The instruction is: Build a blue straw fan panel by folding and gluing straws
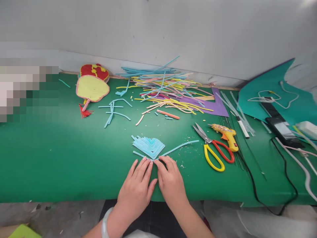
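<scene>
A bent light-blue pipe cleaner forms a wide V on the green table, its corner toward me. My left hand lies palm down, fingers stretched and their tips pressing on the strip near the bend. Its thumb is held apart from the fingers. Just to the right, my right hand has bent fingers closed on the same strip; part of the strip is hidden under the fingertips. Directly beyond the bend lies a fan-shaped piece of nested blue pipe cleaners, its point toward my hands.
Scissors and a yellow glue gun lie to the right, with a black cord. Loose pipe cleaners are heaped at the back, partly over purple sheet. A yellow fan, marker and phone also lie there.
</scene>
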A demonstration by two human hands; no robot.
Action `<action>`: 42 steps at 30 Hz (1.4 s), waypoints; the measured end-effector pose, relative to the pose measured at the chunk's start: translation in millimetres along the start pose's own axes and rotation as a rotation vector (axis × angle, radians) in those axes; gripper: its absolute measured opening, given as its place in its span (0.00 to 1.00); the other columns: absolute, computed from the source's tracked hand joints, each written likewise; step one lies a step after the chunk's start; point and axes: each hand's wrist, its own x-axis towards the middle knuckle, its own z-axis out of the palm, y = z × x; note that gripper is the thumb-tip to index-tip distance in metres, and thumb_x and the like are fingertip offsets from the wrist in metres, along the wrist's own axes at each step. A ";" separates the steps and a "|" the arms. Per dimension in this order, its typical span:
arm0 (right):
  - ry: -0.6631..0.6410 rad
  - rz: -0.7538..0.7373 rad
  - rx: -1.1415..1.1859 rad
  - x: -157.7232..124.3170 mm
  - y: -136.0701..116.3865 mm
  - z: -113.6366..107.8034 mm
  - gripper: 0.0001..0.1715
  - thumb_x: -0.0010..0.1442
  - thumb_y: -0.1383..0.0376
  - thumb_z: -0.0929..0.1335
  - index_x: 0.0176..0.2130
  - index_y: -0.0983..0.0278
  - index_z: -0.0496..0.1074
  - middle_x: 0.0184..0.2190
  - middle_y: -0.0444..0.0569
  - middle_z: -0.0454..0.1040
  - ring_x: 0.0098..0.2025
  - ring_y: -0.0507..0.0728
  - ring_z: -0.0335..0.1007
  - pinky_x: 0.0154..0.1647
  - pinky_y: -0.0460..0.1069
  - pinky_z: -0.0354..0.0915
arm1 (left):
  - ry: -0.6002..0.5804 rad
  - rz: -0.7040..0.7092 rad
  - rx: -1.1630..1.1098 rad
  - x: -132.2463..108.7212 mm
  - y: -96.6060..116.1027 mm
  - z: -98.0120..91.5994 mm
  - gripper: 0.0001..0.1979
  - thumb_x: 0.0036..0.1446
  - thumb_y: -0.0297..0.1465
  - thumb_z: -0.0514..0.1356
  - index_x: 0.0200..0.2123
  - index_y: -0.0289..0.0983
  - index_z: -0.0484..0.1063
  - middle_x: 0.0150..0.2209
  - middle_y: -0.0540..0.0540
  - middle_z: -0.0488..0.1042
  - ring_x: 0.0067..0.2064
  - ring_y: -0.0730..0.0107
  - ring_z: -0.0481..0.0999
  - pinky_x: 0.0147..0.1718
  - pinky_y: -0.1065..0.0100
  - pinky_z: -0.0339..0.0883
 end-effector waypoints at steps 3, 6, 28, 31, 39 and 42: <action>-0.003 -0.002 0.004 0.1 0.4 0.4 0.18 0.66 0.75 0.61 0.49 0.65 0.74 0.47 0.55 0.73 0.53 0.61 0.67 0.55 0.59 0.71 | 0.006 0.008 0.001 1.3 0.2 0.2 0.22 0.65 0.30 0.56 0.60 0.27 0.65 0.59 0.33 0.72 0.64 0.53 0.67 0.62 0.49 0.61; -0.002 -0.001 0.010 -0.1 0.6 0.4 0.18 0.66 0.76 0.61 0.49 0.65 0.74 0.48 0.55 0.74 0.53 0.61 0.68 0.57 0.60 0.70 | 0.007 0.015 0.007 2.7 0.3 -0.3 0.22 0.65 0.30 0.56 0.59 0.26 0.66 0.58 0.33 0.72 0.63 0.52 0.68 0.62 0.49 0.62; -0.023 0.017 0.004 -0.5 0.5 1.2 0.20 0.65 0.76 0.60 0.50 0.63 0.74 0.49 0.54 0.74 0.54 0.61 0.69 0.58 0.61 0.69 | 0.024 -0.029 -0.028 4.5 2.7 -1.6 0.20 0.67 0.31 0.54 0.59 0.28 0.67 0.58 0.36 0.73 0.63 0.54 0.68 0.65 0.47 0.54; -0.023 0.022 0.015 -0.6 0.4 1.2 0.20 0.65 0.76 0.60 0.50 0.62 0.74 0.49 0.54 0.74 0.54 0.60 0.69 0.59 0.61 0.69 | 0.020 -0.038 -0.034 4.8 3.3 -1.9 0.20 0.67 0.31 0.54 0.59 0.28 0.67 0.58 0.36 0.73 0.63 0.54 0.68 0.66 0.48 0.53; -0.025 0.028 0.032 0.1 -0.3 0.3 0.21 0.64 0.76 0.60 0.50 0.62 0.74 0.48 0.53 0.74 0.54 0.60 0.70 0.60 0.61 0.69 | 0.014 -0.042 -0.042 5.1 3.4 -2.1 0.20 0.67 0.31 0.54 0.59 0.30 0.67 0.59 0.37 0.73 0.64 0.55 0.68 0.67 0.48 0.51; -0.022 0.027 0.030 0.2 -0.5 0.4 0.21 0.64 0.76 0.60 0.50 0.62 0.74 0.48 0.53 0.74 0.54 0.60 0.70 0.59 0.61 0.69 | 0.010 -0.048 -0.047 4.8 3.2 -2.1 0.21 0.66 0.31 0.54 0.60 0.30 0.67 0.59 0.37 0.73 0.64 0.55 0.67 0.67 0.48 0.51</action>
